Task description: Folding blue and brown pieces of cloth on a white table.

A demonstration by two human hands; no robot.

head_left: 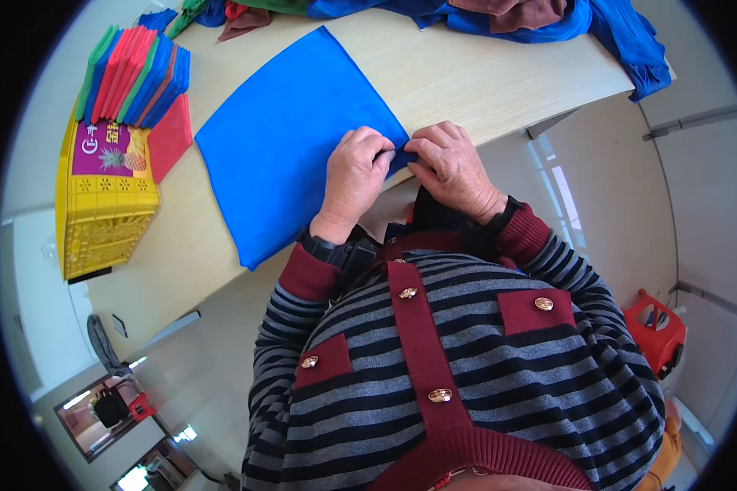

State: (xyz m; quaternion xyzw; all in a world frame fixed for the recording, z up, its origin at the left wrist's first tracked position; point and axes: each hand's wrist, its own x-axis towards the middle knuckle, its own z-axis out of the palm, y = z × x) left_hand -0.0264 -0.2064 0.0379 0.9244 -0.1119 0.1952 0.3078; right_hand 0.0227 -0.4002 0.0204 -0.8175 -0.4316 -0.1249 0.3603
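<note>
A blue cloth (pixel 291 123) lies spread flat on the pale wooden table (pixel 483 90), its near edge along the table's front edge. My left hand (pixel 356 176) is closed at the cloth's near right corner, thumb and forefinger pinching the fabric. Just to its right, my right hand (pixel 450 168) pinches the same corner, fingers bent and tips close to the left hand's. Between the two hands a small bit of the corner is raised; its exact fold is hidden by the fingers.
At the left, a stack of folded cloths (pixel 135 78) in red, blue, green and brown stands by a yellow plastic basket (pixel 110 217). A red folded cloth (pixel 170 139) leans beside it. Loose blue and brown cloths (pixel 540 20) heap along the far edge. A red stool (pixel 655 331) stands at the right.
</note>
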